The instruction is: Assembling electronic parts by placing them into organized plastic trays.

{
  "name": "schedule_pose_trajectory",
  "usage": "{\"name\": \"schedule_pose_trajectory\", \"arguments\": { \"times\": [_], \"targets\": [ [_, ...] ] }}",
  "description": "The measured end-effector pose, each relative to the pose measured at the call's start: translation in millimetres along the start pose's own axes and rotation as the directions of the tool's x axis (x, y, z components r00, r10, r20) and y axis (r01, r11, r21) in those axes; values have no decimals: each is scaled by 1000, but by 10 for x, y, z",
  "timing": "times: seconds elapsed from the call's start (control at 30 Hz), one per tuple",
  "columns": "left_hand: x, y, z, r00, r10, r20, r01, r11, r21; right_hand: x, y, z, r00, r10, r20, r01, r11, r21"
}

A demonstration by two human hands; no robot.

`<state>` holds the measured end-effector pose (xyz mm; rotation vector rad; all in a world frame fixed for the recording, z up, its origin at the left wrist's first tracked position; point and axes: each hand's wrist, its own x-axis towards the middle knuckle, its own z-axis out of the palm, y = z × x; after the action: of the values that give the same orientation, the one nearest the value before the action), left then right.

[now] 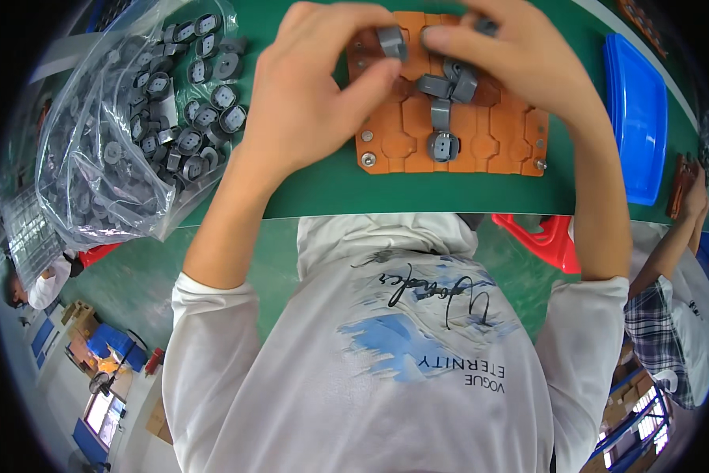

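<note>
My left hand (pixel 307 91) reaches over an orange moulded plate (pixel 398 146), with a small grey plastic part (pixel 391 43) pinched between thumb and fingers. Across from it, my right hand (pixel 516 59) hovers above the plate's far right side. Its thumb points left, and the other fingers are blurred and partly out of the picture. Another dark grey part (pixel 487 27) shows between that thumb and the fingers; whether it is gripped is unclear. Beneath the hands, several grey parts (pixel 441 114) form a loose cluster on the plate. One rounded grey part (pixel 443 146) lies nearest to me.
To the left, a clear plastic bag (pixel 94 169) full of grey parts spills several (pixel 204 118) onto the green table (pixel 323 193). Blue trays (pixel 636 118) stand at the right. Beyond them, another person's hand (pixel 694 193) is near a brown piece. A red stool (pixel 555 244) sits below the table edge.
</note>
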<state>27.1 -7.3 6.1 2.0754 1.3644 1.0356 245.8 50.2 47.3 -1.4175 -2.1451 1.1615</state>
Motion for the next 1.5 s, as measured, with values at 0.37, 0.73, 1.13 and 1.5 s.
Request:
{"name": "schedule_pose_trajectory", "arguments": {
  "times": [0.37,0.73,1.13,1.5],
  "targets": [
    [254,220,-131,957,-222,190,184,963,196,-287,226,19,948,-255,-192,107,821,-560],
    [546,68,-24,934,117,338,-164,980,114,-268,332,-122,934,-349,-76,289,864,-413],
    [556,85,1,902,226,368,-314,928,199,48,160,-57,893,-443,76,442,836,-324],
    [484,70,21,904,257,343,-332,926,182,62,-33,-181,962,-203,185,272,789,-550]
  ]
}}
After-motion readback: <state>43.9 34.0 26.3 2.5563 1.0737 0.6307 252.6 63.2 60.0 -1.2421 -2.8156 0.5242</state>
